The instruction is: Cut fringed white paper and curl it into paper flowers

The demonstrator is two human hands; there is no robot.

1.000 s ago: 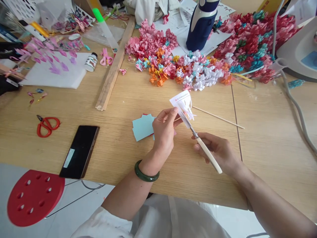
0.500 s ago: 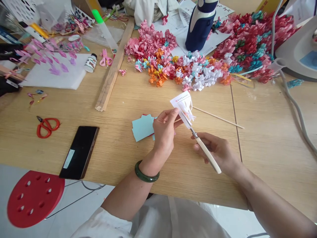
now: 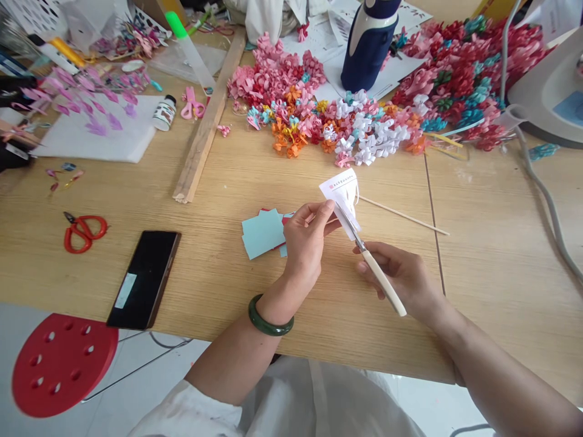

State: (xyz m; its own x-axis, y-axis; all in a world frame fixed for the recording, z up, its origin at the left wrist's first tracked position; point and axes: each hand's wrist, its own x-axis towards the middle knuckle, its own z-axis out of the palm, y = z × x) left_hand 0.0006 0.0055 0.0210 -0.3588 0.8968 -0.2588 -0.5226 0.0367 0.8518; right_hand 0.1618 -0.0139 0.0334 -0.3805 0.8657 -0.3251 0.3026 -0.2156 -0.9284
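Blue cards [image 3: 263, 235]: My marker. They lie flat on the table [image 3: 223, 285], with a bit of red showing under them.
Left hand [image 3: 306, 240]: From far away, I have it just right of the blue cards, hiding their edge. Thumb and fingers pinch the white paper [image 3: 340, 187]. I think this makes the floppy paper firm by the blades.
Paper's place: Right of the blue cards, a little past them. It looks lifted up.
Paper's way: Its long side runs far to near, the near end leaning right. The print is at the far end; skinny strips hang on the right.
Right hand [image 3: 401, 270]: Farther right of the blue cards, fingers curled around the scissors [image 3: 383, 283]. I cannot tell how they sit in the loops.
Scissors' way: Long and slanted, tips away and left, pale handle near and right. I guess this lines the blades up with the paper. I cannot tell if they meet.
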